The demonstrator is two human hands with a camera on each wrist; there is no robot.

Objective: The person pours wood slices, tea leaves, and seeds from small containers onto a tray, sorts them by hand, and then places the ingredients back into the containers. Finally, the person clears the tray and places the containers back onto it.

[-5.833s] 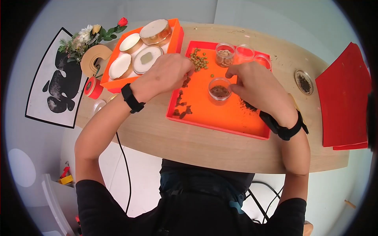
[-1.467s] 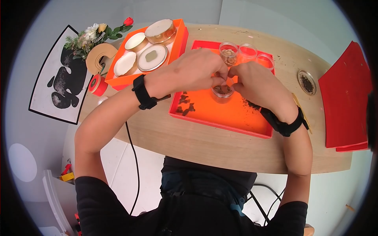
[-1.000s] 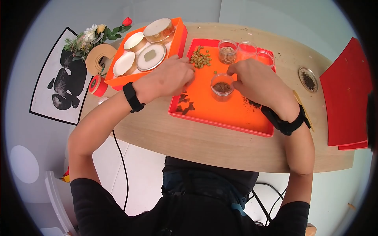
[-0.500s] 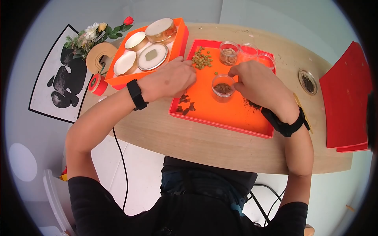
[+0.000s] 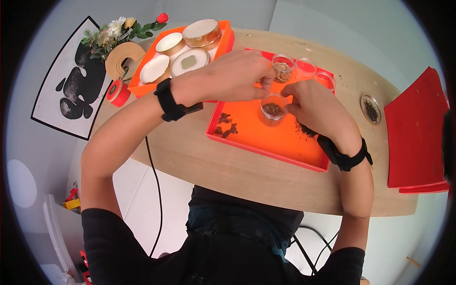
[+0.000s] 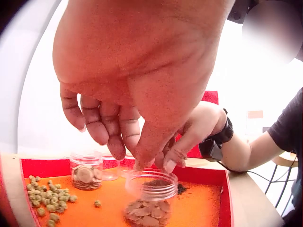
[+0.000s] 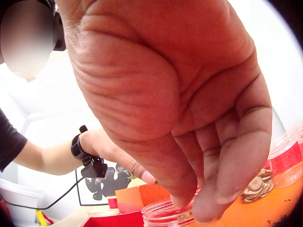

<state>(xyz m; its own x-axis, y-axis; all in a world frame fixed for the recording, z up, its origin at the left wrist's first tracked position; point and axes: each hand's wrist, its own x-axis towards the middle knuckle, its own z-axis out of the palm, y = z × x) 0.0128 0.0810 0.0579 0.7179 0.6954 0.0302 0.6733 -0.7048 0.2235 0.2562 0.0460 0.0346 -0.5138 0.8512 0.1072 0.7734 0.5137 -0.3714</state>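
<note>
A clear jar [image 5: 272,118] of brown flat pieces stands in the red-edged orange tray [image 5: 266,148]. My right hand [image 5: 320,109] holds it at the rim; in the right wrist view the thumb and a fingertip overlap its threaded neck. Just above and left of that jar is my left hand [image 5: 237,76]. Its thumb and index finger come together near the rim in the left wrist view, while the other fingers hang loosely bent. I cannot tell whether something small is between those tips. Dark brown pieces [image 5: 226,127] lie in the tray's left corner.
Greenish-yellow buds [image 6: 49,196] lie in the tray. Behind stand a jar of pale slices [image 5: 282,71] and clear empty containers [image 5: 305,67]. Dark crumbs [image 5: 306,130] lie by the right wrist. An orange box [image 5: 187,92] of round tins is at left; a dish [image 5: 370,109] is at right.
My left hand has moved right, from the tray's left side to above the jar, a path it also made earlier. My right hand stays at the jar.
</note>
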